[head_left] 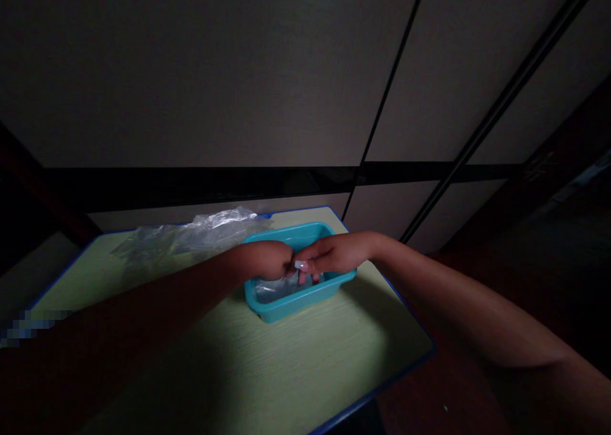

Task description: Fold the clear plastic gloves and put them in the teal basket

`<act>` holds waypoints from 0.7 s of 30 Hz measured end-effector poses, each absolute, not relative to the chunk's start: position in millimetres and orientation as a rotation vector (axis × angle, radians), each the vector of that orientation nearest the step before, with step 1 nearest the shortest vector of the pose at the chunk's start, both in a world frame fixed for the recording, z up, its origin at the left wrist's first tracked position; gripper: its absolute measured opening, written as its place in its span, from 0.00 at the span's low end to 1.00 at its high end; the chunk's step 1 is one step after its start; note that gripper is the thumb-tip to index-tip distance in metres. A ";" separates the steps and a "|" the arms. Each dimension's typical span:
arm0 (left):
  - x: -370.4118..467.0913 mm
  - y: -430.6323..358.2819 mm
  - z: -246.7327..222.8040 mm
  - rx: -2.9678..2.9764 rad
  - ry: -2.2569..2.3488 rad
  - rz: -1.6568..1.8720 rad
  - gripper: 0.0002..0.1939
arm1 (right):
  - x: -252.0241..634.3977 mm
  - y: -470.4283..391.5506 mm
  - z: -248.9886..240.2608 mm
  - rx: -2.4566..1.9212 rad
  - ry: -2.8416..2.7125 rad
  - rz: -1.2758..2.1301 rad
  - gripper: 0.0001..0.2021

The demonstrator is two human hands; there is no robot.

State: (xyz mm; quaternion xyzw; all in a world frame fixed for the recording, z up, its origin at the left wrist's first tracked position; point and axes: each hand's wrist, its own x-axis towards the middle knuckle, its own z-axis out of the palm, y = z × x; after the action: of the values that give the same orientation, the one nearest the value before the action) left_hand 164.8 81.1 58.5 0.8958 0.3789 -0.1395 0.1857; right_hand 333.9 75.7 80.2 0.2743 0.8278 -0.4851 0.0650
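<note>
A turquoise plastic basin (296,304) sits on a small table, with clear, crinkled plastic (277,289) in its bottom. My left hand (274,260) reaches over the basin's left side, bent down at the wrist; its fingers are mostly hidden. From the right, my right hand (337,254) comes over the opposite rim. Its thumb, with a long pale nail, and forefinger close together beside my left hand, while other fingertips point down into the basin. Whatever lies between the fingertips is too small and dark to make out.
Loose clear plastic bags (200,231) lie along the back of the pale green table (296,359), which has a blue edge. Large cabinet doors (229,72) with a dark band stand right behind it. Dark reddish floor (443,403) shows at the right.
</note>
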 end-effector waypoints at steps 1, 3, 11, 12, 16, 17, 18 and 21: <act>163.8 82.6 57.7 2.513 1.072 -0.373 0.13 | 337.8 74.3 85.6 0.822 2.524 -1.503 0.19; 162.4 85.1 55.6 2.506 1.079 -0.362 0.13 | 344.7 71.7 95.5 0.821 2.584 -1.550 0.19; 163.5 80.4 76.5 2.591 1.174 -0.396 0.12 | 359.8 66.1 107.3 1.000 2.640 -1.582 0.15; 162.8 79.6 81.0 2.594 1.195 -0.399 0.12 | 360.5 65.9 106.9 1.015 2.646 -1.578 0.14; 153.5 78.7 91.8 2.665 1.184 -0.339 0.11 | 360.5 66.2 104.3 1.052 2.705 -1.524 0.11; 150.0 78.5 92.5 2.683 1.173 -0.301 0.11 | 359.5 66.6 103.4 1.058 2.714 -1.509 0.10; 146.4 78.1 92.7 2.695 1.154 -0.270 0.12 | 357.9 67.2 102.3 1.060 2.719 -1.491 0.09; 135.2 74.8 91.8 2.720 1.098 -0.186 0.12 | 351.0 69.1 100.5 1.046 2.753 -1.370 0.08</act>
State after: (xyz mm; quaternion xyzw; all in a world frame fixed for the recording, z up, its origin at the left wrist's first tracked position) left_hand 135.2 74.8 91.8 0.9207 0.3717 -0.0628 0.1010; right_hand 351.0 69.1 100.5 0.3216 0.8464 -0.4211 -0.0534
